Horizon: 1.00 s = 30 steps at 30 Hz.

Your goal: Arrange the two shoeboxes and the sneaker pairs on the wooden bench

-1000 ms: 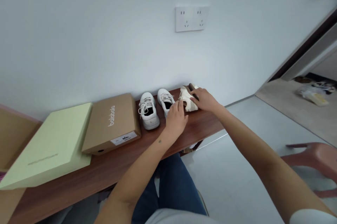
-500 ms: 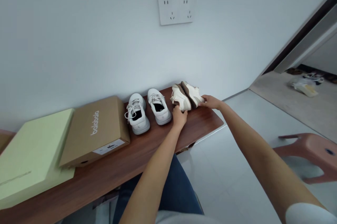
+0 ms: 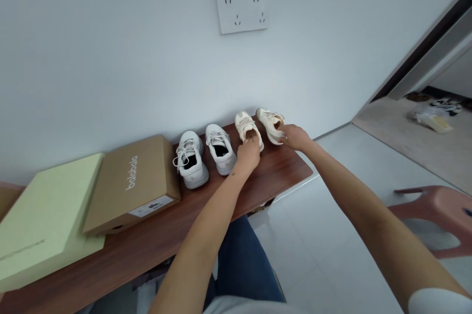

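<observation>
Two cream sneakers are at the right end of a brown wooden bench. My left hand grips the heel of the left cream sneaker, whose toe points at the wall. The right cream sneaker is tilted, and my right hand holds it at the heel opening. Just left of them stand two white sneakers, one with its laces tied and another with loose lace loops; neither is touched. My fingers partly hide both cream heels.
The bench runs along a white wall with a socket plate. A brown shoebox and a pale green box sit at its left. A pink stool is on the floor at right; a plastic bag lies farther off.
Both cream sneakers have turned from lying on their sides to more upright, openings now showing. My left hand has moved up onto the heel of the left one.
</observation>
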{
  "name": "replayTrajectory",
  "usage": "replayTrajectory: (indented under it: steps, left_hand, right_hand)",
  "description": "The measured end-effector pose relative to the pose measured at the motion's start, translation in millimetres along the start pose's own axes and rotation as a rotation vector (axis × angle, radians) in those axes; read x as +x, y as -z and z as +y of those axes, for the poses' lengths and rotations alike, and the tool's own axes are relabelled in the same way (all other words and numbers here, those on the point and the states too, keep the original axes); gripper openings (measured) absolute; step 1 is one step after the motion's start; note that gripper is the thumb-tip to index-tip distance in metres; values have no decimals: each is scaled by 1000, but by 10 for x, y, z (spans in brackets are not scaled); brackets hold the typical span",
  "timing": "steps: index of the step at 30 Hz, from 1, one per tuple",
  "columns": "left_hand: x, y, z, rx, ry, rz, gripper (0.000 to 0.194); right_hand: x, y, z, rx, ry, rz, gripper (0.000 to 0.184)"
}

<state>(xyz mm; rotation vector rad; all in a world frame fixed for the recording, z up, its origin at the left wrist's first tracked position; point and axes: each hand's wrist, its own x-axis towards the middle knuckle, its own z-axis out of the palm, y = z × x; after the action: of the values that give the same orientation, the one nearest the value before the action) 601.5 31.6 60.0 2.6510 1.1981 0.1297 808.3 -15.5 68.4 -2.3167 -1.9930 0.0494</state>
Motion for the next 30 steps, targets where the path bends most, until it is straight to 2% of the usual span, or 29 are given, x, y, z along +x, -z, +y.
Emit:
replayTrajectory:
  steps: [4, 11, 22, 30]
  left_hand:
    - [17, 92, 74, 56, -60, -29, 41]
    - [83, 90, 110, 41, -42, -91, 39]
    - [188, 38, 65, 12, 21, -109, 43]
    - [192, -24, 37, -19, 56, -170, 46]
  right_hand:
    - [77, 84, -153, -107, 28, -17, 35]
    - [178, 113, -288, -197, 60, -44, 32]
    - [233, -35, -336, -197, 46, -88, 34]
    - [254, -185, -315, -169, 66, -111, 38]
